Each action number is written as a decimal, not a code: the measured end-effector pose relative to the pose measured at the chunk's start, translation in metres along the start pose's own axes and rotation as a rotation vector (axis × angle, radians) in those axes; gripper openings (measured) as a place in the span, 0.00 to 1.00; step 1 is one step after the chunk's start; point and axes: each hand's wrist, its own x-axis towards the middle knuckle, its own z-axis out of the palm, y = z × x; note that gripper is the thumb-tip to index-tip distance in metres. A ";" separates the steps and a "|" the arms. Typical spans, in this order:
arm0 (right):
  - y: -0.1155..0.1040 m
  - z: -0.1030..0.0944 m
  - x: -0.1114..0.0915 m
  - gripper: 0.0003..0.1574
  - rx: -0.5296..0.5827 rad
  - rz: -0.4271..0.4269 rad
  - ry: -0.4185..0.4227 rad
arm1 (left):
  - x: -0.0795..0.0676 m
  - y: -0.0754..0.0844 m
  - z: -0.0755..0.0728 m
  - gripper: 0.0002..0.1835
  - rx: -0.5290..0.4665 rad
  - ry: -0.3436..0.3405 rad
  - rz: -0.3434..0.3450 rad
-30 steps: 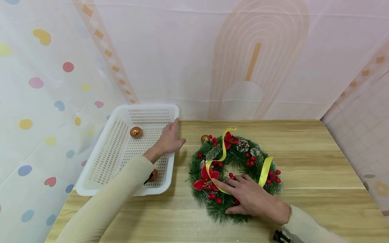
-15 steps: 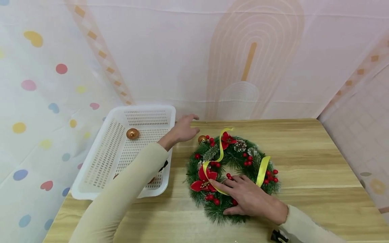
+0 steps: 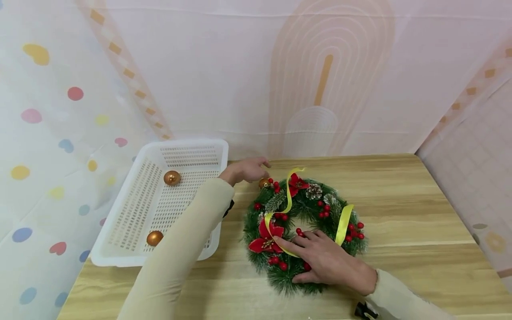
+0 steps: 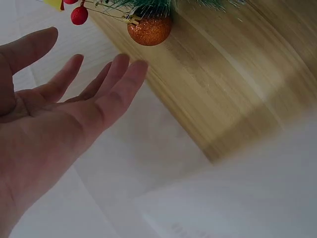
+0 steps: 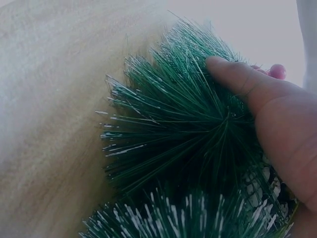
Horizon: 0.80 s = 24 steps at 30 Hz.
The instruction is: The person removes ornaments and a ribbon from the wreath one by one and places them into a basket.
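A green wreath (image 3: 276,275) with red flowers, red berries, pinecones and a loose yellow ribbon (image 3: 343,224) lies flat on the wooden table. At its upper left edge sits a copper-coloured bauble (image 4: 150,30), partly hidden by my left hand in the head view. My left hand (image 3: 250,170) hovers close to that bauble with nothing in it; the left wrist view shows relaxed, spread fingers and a gap to the bauble. Over the lower part of the wreath rests my right hand (image 3: 326,258), fingers spread towards the centre hole, its straight thumb (image 5: 233,74) touching the needles.
Left of the wreath stands a white perforated basket (image 3: 120,191). Inside it are a copper bauble (image 3: 172,178) near the back and another copper bauble (image 3: 154,238) near the front. My left forearm crosses the basket's right side. Patterned cloth hangs behind the table.
My left hand has moved right, from over the basket's right rim to beside the bauble on the wreath. The view has shifted slightly; my right hand stays on the wreath.
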 end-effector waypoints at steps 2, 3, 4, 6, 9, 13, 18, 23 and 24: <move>-0.001 0.000 0.000 0.59 0.001 0.000 -0.001 | 0.002 -0.002 0.001 0.25 -0.036 -0.017 -0.026; -0.001 0.000 0.000 0.59 0.002 0.000 -0.002 | 0.003 -0.002 0.001 0.25 -0.053 -0.025 -0.036; -0.001 0.000 0.000 0.59 0.002 0.002 -0.003 | 0.005 -0.003 0.001 0.25 -0.061 -0.027 -0.043; -0.002 0.000 0.000 0.59 0.004 0.004 -0.005 | 0.007 -0.005 0.001 0.26 -0.070 -0.027 -0.050; -0.002 0.001 -0.001 0.59 0.004 0.008 -0.007 | 0.011 -0.009 0.002 0.28 -0.087 -0.014 -0.058; -0.002 0.001 -0.001 0.59 0.011 0.012 -0.013 | 0.018 -0.016 0.004 0.31 -0.124 -0.017 -0.052; -0.002 0.001 0.000 0.59 0.029 0.015 -0.027 | 0.025 -0.023 0.010 0.31 -0.120 -0.047 -0.046; -0.002 0.001 0.000 0.59 0.022 0.016 -0.025 | 0.029 -0.024 0.016 0.30 -0.080 -0.045 -0.062; -0.002 0.001 0.000 0.59 0.020 0.017 -0.025 | 0.030 -0.024 0.017 0.29 -0.071 -0.041 -0.069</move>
